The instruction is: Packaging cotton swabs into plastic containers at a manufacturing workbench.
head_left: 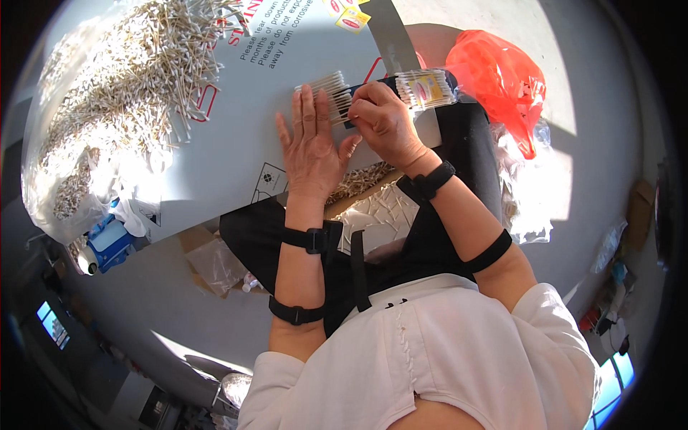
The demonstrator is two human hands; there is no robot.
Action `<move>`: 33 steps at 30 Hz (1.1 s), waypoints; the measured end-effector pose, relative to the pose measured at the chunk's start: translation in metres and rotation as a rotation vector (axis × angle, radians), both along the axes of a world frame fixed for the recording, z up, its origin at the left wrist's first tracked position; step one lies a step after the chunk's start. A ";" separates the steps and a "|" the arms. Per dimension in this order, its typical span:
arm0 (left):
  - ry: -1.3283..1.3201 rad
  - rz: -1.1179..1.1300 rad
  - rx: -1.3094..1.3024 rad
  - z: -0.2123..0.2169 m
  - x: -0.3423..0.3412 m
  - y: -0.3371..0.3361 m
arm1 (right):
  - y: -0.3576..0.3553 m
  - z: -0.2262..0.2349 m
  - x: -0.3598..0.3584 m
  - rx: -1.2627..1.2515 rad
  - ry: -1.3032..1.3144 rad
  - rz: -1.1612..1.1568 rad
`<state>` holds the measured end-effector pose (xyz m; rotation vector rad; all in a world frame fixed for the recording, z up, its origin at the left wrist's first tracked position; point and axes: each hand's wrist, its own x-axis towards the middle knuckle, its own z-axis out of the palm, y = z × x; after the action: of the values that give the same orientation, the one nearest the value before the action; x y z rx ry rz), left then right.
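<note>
A row of cotton swabs (334, 87) lies side by side on the grey printed board. My left hand (313, 147) rests flat beside it, fingers stretched out and fingertips touching the row's near left side. At the row's right edge, my right hand (387, 123) is closed in a pinch. Its fingertips are against the swabs, and what they hold is too small to make out. Just right of that hand sits a flat pack of cotton swabs (403, 89) with a yellow label (428, 89), on a dark strip.
A big heap of loose cotton swabs (136, 79) spills from a clear bag on the left. Yellow labels (352, 19) lie at the far edge. A red plastic bag (502, 75) is at right, above clear plastic bags (527, 186). More swabs (376, 215) lie over my lap.
</note>
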<state>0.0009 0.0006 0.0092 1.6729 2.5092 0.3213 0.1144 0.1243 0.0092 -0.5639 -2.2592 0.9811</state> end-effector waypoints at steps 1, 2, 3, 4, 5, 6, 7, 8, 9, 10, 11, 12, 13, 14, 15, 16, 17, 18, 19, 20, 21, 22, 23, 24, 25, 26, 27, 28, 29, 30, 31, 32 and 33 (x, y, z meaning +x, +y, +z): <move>0.000 0.000 0.001 0.001 0.001 -0.001 | -0.001 0.001 0.001 0.001 0.000 0.000; 0.024 0.003 0.006 0.003 0.003 -0.002 | -0.001 0.001 0.002 -0.018 -0.013 -0.010; 0.047 0.007 0.011 0.004 0.004 -0.003 | -0.002 0.002 0.003 -0.038 -0.026 -0.020; 0.048 0.007 0.011 0.004 0.005 -0.005 | -0.002 0.002 0.004 -0.038 -0.026 -0.020; 0.048 0.011 0.020 0.004 0.005 -0.007 | -0.003 0.002 0.005 -0.039 -0.017 -0.018; 0.048 0.015 0.029 0.003 0.006 -0.010 | -0.003 0.001 0.006 -0.042 -0.009 -0.016; 0.047 0.014 0.029 0.003 0.006 -0.012 | -0.003 0.002 0.007 -0.041 -0.009 -0.016; 0.013 0.049 0.080 0.002 0.006 -0.016 | -0.004 0.003 0.009 -0.062 -0.005 0.010; -0.021 0.084 0.131 0.001 0.006 -0.019 | -0.004 0.003 0.011 -0.083 -0.001 0.036; -0.020 0.084 0.130 0.002 0.005 -0.021 | -0.004 0.004 0.012 -0.083 0.000 0.036; -0.059 0.126 0.166 0.001 0.004 -0.024 | -0.005 0.005 0.013 -0.089 -0.017 0.047; -0.098 0.168 0.202 0.001 0.003 -0.026 | -0.005 0.006 0.013 -0.094 -0.034 0.057; -0.096 0.170 0.202 0.001 0.001 -0.027 | -0.005 0.005 0.013 -0.094 -0.032 0.059; -0.083 0.153 0.169 0.001 -0.001 -0.028 | -0.005 0.005 0.012 -0.070 -0.054 0.057; -0.071 0.136 0.135 0.001 -0.002 -0.029 | -0.005 0.004 0.012 -0.045 -0.075 0.054; -0.071 0.136 0.135 0.003 -0.002 -0.028 | -0.006 0.004 0.012 -0.045 -0.076 0.054; -0.025 0.083 0.076 0.005 -0.001 -0.027 | -0.006 0.004 0.012 -0.056 -0.084 0.027; 0.022 0.029 0.017 0.007 0.001 -0.025 | -0.006 0.004 0.012 -0.067 -0.092 0.000; 0.023 0.030 0.017 0.006 0.003 -0.024 | -0.007 0.003 0.011 -0.067 -0.091 0.001; 0.019 0.019 0.003 0.005 0.005 -0.023 | -0.008 0.002 0.009 -0.065 -0.085 -0.021; 0.016 0.007 -0.012 0.005 0.006 -0.021 | -0.008 0.001 0.008 -0.064 -0.079 -0.043; 0.016 0.007 -0.011 0.004 0.007 -0.020 | -0.008 0.001 0.006 -0.063 -0.079 -0.043; -0.014 0.030 0.019 0.003 0.007 -0.018 | -0.008 0.001 0.003 -0.079 -0.050 -0.074; -0.042 0.052 0.048 0.002 0.007 -0.017 | -0.008 0.001 0.002 -0.095 -0.020 -0.105; -0.043 0.052 0.047 0.004 0.006 -0.014 | -0.008 0.001 0.002 -0.096 -0.020 -0.105; -0.011 0.045 0.058 0.006 0.003 -0.011 | -0.008 0.000 0.002 -0.144 -0.002 -0.128; 0.022 0.039 0.067 0.008 0.001 -0.010 | -0.008 0.000 0.002 -0.193 0.017 -0.151; 0.020 0.037 0.068 0.009 -0.001 -0.010 | -0.007 -0.001 0.003 -0.192 0.016 -0.154; -0.004 0.069 0.164 0.009 -0.005 -0.011 | -0.006 -0.001 0.004 -0.210 0.039 -0.155; -0.028 0.102 0.260 0.010 -0.010 -0.012 | -0.005 -0.002 0.005 -0.228 0.063 -0.156; -0.029 0.102 0.258 0.009 -0.014 -0.016 | -0.005 -0.001 0.005 -0.230 0.062 -0.156; -0.047 0.111 0.256 0.009 -0.018 -0.019 | -0.005 -0.001 0.005 -0.232 0.059 -0.154; -0.065 0.121 0.254 0.007 -0.020 -0.021 | -0.005 -0.001 0.005 -0.234 0.055 -0.151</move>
<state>-0.0192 -0.0201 0.0163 1.5627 2.6180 0.7217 0.1192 0.1195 0.0083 -0.7863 -2.0343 1.1756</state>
